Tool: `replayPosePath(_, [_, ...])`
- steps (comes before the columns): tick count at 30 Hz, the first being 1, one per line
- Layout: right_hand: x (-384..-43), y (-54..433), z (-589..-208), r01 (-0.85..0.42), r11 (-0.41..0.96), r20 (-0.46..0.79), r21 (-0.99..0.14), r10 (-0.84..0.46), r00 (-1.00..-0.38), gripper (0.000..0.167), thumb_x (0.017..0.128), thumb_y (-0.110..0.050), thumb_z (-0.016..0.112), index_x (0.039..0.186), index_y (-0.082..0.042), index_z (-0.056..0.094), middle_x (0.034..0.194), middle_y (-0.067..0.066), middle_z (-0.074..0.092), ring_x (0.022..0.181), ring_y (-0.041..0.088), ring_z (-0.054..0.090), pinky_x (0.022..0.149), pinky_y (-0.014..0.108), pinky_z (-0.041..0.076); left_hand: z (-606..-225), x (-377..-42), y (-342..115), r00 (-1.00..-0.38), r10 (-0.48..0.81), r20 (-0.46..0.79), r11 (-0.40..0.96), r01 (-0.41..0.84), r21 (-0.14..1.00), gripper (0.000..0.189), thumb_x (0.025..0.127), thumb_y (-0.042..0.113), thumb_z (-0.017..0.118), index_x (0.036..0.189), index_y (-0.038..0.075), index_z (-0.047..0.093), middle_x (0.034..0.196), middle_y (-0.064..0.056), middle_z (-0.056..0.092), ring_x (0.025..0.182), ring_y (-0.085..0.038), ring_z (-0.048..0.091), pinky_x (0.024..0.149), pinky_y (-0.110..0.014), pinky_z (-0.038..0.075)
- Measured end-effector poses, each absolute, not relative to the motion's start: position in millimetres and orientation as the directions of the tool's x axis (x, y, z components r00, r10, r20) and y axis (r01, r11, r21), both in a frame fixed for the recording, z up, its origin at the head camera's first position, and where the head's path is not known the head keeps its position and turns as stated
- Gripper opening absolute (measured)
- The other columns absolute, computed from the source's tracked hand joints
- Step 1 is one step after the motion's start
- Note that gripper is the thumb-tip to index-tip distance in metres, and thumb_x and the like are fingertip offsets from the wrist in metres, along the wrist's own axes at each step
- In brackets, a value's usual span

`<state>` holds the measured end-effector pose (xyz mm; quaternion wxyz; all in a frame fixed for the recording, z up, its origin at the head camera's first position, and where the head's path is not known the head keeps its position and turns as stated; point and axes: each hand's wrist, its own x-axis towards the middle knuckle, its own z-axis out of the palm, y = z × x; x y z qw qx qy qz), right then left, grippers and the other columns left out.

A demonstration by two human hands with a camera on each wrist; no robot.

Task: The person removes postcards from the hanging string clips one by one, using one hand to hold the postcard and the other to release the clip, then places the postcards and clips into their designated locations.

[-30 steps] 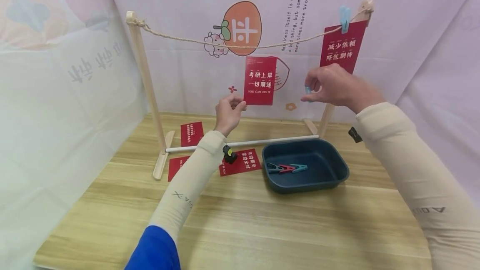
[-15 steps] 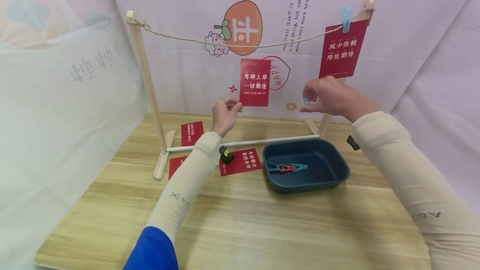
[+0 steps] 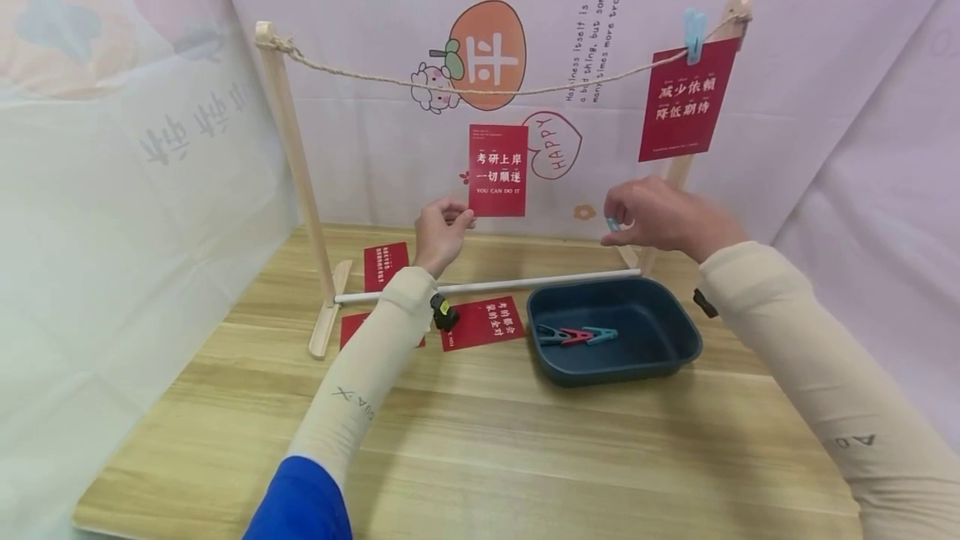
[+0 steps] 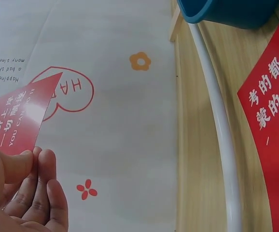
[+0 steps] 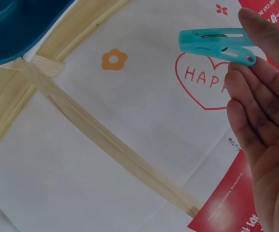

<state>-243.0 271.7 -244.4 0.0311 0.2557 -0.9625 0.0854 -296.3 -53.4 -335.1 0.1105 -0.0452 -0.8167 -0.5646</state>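
My left hand pinches a red card with white lettering by its lower left corner, holding it upright below the rope. In the left wrist view the thumb lies against the card's edge. My right hand pinches a light blue clothespin between thumb and fingers, its jaw end pointing away from the hand in the right wrist view. A twine rope sags between two wooden posts. Near the right post a second red card hangs from it, clipped by another light blue clothespin.
A dark blue basin on the wooden table holds several clothespins. Red cards lie flat around the white bar at the stand's base. The left post stands beyond my left arm.
Both hands have come down, the left one also shifting left with its card. The right hand, still holding the clothespin, has dropped below the hanging card, uncovering its lower edge.
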Motion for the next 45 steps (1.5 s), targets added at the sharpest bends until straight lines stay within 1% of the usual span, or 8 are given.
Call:
replayPosePath(9, [-245.4,272.6,-259.8,-0.523,0.837,0.094,-0.161,-0.514,-0.852,0.034,0.080,-0.024,0.094,0.104,-0.010,0.075,0.099,0.006,0.078,0.087,0.021,0.071,0.085,0.042,0.067,-340.4,-295.6,-61.2,-0.974,-0.075,0.215,0.348,0.177,0.921,0.020,0.104,0.014,0.067,0.119,0.001,0.071,0.112,-0.016,0.078,0.107,-0.031,0.077,0.091,-0.038,0.062])
replayPosePath(13, [-245.7,273.3,-266.5,-0.507,0.848,0.057,-0.154,-0.505,-0.861,0.034,0.080,-0.026,0.095,0.104,-0.011,0.075,0.098,0.006,0.077,0.086,0.019,0.070,0.085,0.042,0.066,-344.8,-299.0,-65.1,-0.974,-0.089,0.208,0.349,0.165,0.922,0.019,0.103,0.014,0.069,0.118,0.002,0.073,0.110,-0.016,0.079,0.106,-0.031,0.077,0.088,-0.036,0.062])
replayPosePath(18, [-245.5,275.6,-276.2,-0.508,0.846,0.014,-0.159,-0.513,-0.858,0.032,0.080,-0.027,0.094,0.102,-0.013,0.075,0.098,0.005,0.077,0.085,0.019,0.070,0.084,0.041,0.067,-352.9,-305.0,-71.2,-0.978,-0.100,0.185,0.335,0.142,0.932,0.018,0.102,0.011,0.069,0.116,0.001,0.073,0.108,-0.017,0.078,0.102,-0.029,0.077,0.081,-0.030,0.061])
replayPosePath(24, [-244.1,279.2,-285.6,-0.518,0.837,0.009,-0.178,-0.525,-0.851,0.030,0.079,-0.024,0.095,0.100,-0.015,0.075,0.096,0.003,0.077,0.084,0.017,0.069,0.083,0.040,0.067,-360.0,-306.9,-80.1,-0.981,-0.118,0.151,0.313,0.108,0.944,0.017,0.103,0.008,0.068,0.116,-0.001,0.071,0.110,-0.018,0.077,0.102,-0.028,0.076,0.083,-0.031,0.062])
replayPosePath(29, [-243.0,281.4,-293.4,-0.517,0.840,0.002,-0.167,-0.524,-0.852,0.030,0.079,-0.023,0.095,0.099,-0.015,0.074,0.094,0.002,0.076,0.082,0.015,0.068,0.083,0.039,0.067,-365.6,-308.2,-85.5,-0.981,-0.132,0.144,0.333,0.093,0.938,0.017,0.103,0.010,0.068,0.116,-0.001,0.072,0.110,-0.018,0.077,0.102,-0.028,0.077,0.075,-0.024,0.058])
replayPosePath(35, [-243.0,280.9,-300.7,-0.511,0.844,-0.012,-0.160,-0.520,-0.854,0.030,0.079,-0.024,0.095,0.099,-0.015,0.074,0.094,0.001,0.076,0.081,0.015,0.067,0.083,0.039,0.066,-370.5,-309.8,-91.9,-0.979,-0.145,0.140,0.350,0.081,0.933,0.016,0.103,0.011,0.069,0.115,0.001,0.073,0.109,-0.016,0.078,0.101,-0.026,0.078,0.079,-0.028,0.061])
replayPosePath(39, [-243.4,279.0,-306.2,-0.527,0.837,-0.018,-0.149,-0.535,-0.845,0.029,0.079,-0.024,0.095,0.098,-0.015,0.074,0.093,0.002,0.076,0.080,0.014,0.066,0.081,0.037,0.066,-372.4,-310.0,-95.8,-0.980,-0.149,0.132,0.355,0.072,0.932,0.015,0.103,0.012,0.069,0.114,0.002,0.073,0.108,-0.016,0.079,0.102,-0.029,0.078,0.079,-0.030,0.061])
replayPosePath(45, [-242.4,276.8,-314.1,-0.541,0.827,-0.031,-0.153,-0.552,-0.834,0.031,0.078,-0.023,0.096,0.098,-0.014,0.074,0.092,0.003,0.075,0.080,0.014,0.066,0.079,0.037,0.066,-375.9,-310.4,-101.1,-0.982,-0.143,0.121,0.353,0.063,0.933,0.016,0.103,0.010,0.068,0.113,-0.001,0.073,0.112,-0.021,0.078,0.106,-0.034,0.078,0.075,-0.027,0.058])
